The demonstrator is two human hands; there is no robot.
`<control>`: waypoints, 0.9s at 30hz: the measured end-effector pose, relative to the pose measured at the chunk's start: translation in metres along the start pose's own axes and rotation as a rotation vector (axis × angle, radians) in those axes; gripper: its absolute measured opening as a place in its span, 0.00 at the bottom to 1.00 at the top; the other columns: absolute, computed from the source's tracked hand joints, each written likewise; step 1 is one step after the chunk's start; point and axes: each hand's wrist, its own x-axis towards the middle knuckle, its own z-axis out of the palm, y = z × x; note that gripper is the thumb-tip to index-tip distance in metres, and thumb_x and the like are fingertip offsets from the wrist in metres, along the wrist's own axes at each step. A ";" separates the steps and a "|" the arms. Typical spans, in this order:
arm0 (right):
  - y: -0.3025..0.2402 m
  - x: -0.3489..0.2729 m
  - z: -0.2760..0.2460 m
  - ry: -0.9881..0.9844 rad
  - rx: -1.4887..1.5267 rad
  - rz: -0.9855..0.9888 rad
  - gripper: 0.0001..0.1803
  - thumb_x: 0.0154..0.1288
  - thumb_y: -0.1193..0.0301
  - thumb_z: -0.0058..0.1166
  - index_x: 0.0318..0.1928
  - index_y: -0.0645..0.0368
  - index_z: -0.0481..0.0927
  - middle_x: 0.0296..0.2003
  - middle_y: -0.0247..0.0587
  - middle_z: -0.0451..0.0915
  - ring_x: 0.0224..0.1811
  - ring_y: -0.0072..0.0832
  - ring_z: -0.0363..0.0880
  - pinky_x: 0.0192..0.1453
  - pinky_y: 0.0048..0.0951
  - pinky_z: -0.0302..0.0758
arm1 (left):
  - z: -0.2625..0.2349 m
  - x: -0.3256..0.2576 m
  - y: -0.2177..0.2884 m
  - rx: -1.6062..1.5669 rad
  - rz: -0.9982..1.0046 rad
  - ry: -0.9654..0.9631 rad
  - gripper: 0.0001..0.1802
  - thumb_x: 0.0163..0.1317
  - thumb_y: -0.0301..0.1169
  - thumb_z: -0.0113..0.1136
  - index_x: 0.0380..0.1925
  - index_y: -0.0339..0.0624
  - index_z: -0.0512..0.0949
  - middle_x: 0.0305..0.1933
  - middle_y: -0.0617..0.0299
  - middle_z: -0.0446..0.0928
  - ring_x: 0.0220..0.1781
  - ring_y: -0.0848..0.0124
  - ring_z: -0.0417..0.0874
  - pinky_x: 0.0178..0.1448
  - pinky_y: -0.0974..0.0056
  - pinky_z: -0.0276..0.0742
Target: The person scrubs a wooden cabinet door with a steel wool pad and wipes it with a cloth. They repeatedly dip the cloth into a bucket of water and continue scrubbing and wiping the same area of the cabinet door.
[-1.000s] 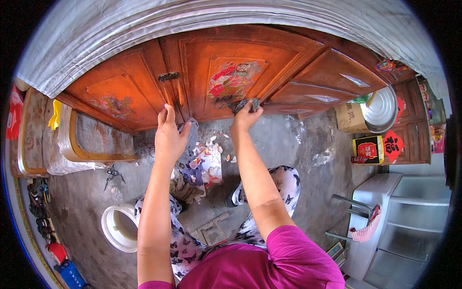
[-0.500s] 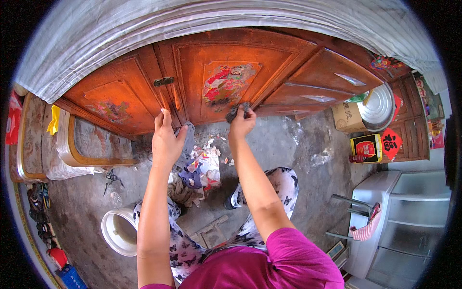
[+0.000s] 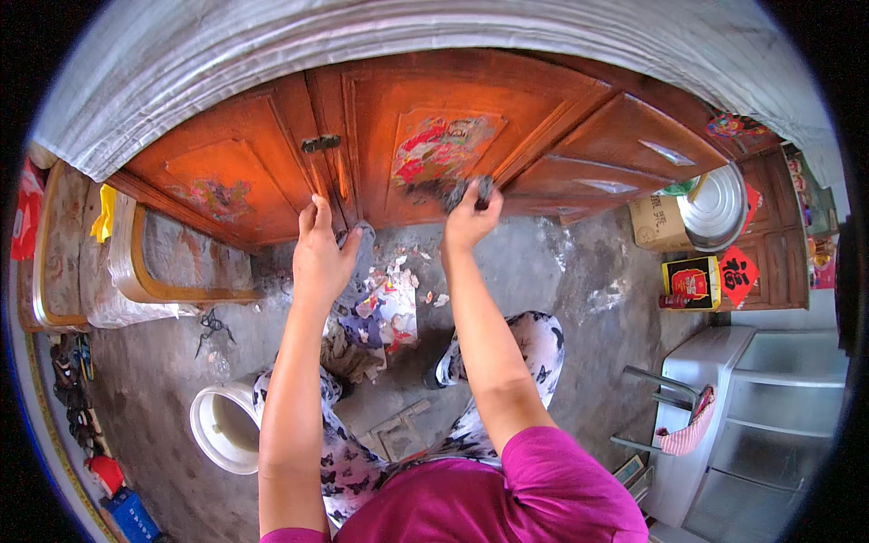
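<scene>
A reddish-brown wooden cabinet point(image 3: 272, 181) stands before me, a worn, peeling colourful picture point(image 3: 434, 152) on its right door. My right hand point(image 3: 472, 220) is closed round a dark grey wad like a steel wool scrubber point(image 3: 482, 188), pressed against the picture's lower right edge. My left hand point(image 3: 320, 258) rests its outstretched fingertips on the lower part of the left door near the seam, thumb apart. A grey cloth point(image 3: 365, 240) hangs beside that thumb; whether the palm touches it is hidden. Above the fingers sits a dark metal latch point(image 3: 320, 143).
Paper scraps point(image 3: 396, 303) and rags point(image 3: 348, 355) lie on the concrete floor between my feet. A white bucket point(image 3: 204, 425) stands at left, near a wood-framed seat point(image 3: 149, 285). At right are a cardboard box point(image 3: 659, 224), a metal lid point(image 3: 711, 213) and a white shelf unit point(image 3: 701, 362).
My right hand has shifted right and slightly up with the scrubber along the picture's lower edge. My left hand stays by the door seam. The whole view has shifted slightly.
</scene>
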 end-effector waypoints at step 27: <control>-0.170 0.059 0.025 -0.124 -0.142 -0.730 0.13 0.66 0.76 0.63 0.51 0.60 0.83 0.50 0.48 0.79 0.57 0.45 0.76 0.66 0.45 0.71 | -0.009 0.001 -0.004 0.019 -0.039 -0.037 0.44 0.65 0.37 0.70 0.74 0.28 0.60 0.70 0.34 0.70 0.65 0.38 0.79 0.64 0.48 0.81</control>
